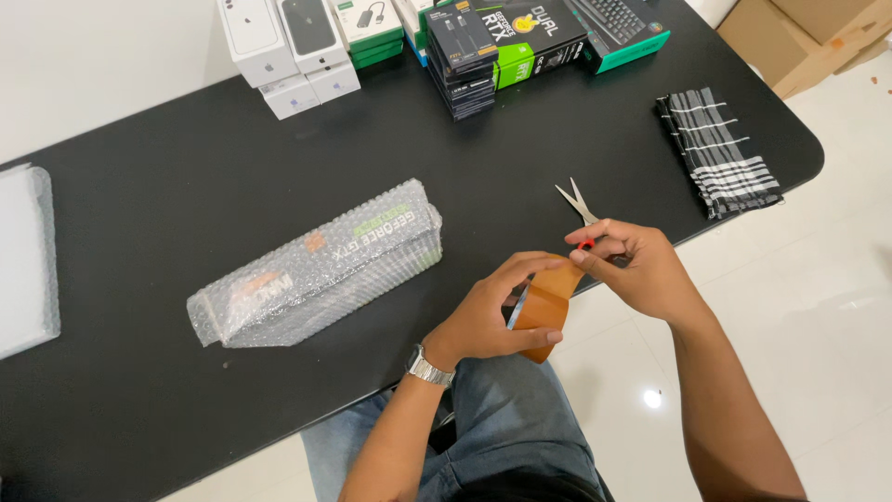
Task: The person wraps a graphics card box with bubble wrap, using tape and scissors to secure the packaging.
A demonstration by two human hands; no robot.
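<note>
My left hand (483,321) grips a roll of brown packing tape (541,311) just off the near edge of the black table (167,232), a metal watch (429,368) on that wrist. My right hand (636,270) pinches the tape's loose end and also holds small scissors (578,204) (blades pointing away from me). A box wrapped in bubble wrap (321,270) lies to the left. A checked cloth (720,153) sits far right, and stacked product boxes (437,42) line the far edge.

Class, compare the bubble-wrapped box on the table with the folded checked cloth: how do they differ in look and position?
The bubble-wrapped box is bulky and clear-wrapped; the checked cloth is flat, black with white lines. The box lies left of the hands, the cloth near the table's right end. Both rest untouched on the black table.
</note>
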